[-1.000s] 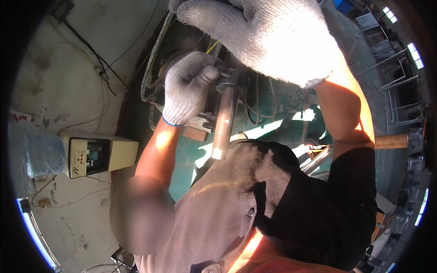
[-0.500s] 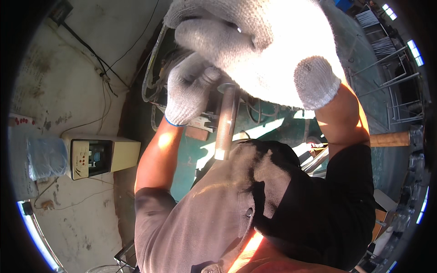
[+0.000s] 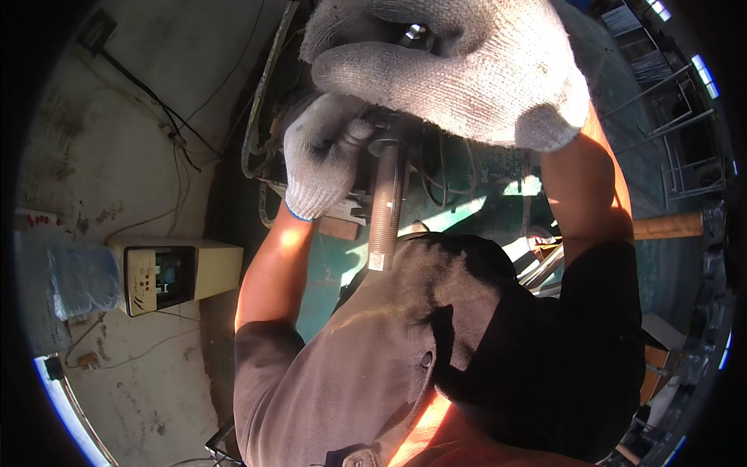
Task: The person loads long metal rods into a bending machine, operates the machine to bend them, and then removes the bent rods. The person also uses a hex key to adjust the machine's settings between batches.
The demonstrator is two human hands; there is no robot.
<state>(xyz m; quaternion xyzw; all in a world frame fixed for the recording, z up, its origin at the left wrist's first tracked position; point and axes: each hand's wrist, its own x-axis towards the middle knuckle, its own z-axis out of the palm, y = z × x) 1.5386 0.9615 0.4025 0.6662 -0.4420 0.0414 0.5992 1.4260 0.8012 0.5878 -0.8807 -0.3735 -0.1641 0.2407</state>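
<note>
My right hand [image 3: 467, 78], in a white knitted glove, is raised close in the upper middle, its fingers and thumb curled into a loop. A shiny faceted metal piece [image 3: 416, 33] shows in the gap of that loop; whether the fingers grip it is unclear. Lower and to the left, my left hand [image 3: 320, 156], in a matching glove with a blue cuff edge, is closed, and what its fingers hold is hidden. Just right of it a threaded metal rod [image 3: 387, 202] with a round washer-like flange [image 3: 384, 145] near its upper end points toward my body.
A beige box-shaped device [image 3: 175, 272] with a control panel stands along the stained wall [image 3: 70, 171] at left. A reddish-brown block [image 3: 338, 228] lies beyond my left wrist. Hoses [image 3: 445, 183] hang behind the rod. A wooden pole [image 3: 668, 226] and metal racks [image 3: 685, 156] are at right.
My right hand has moved slightly up and turned, out of the strongest sunlight, so the shiny metal piece shows more. My left hand stays almost in place beside the rod.
</note>
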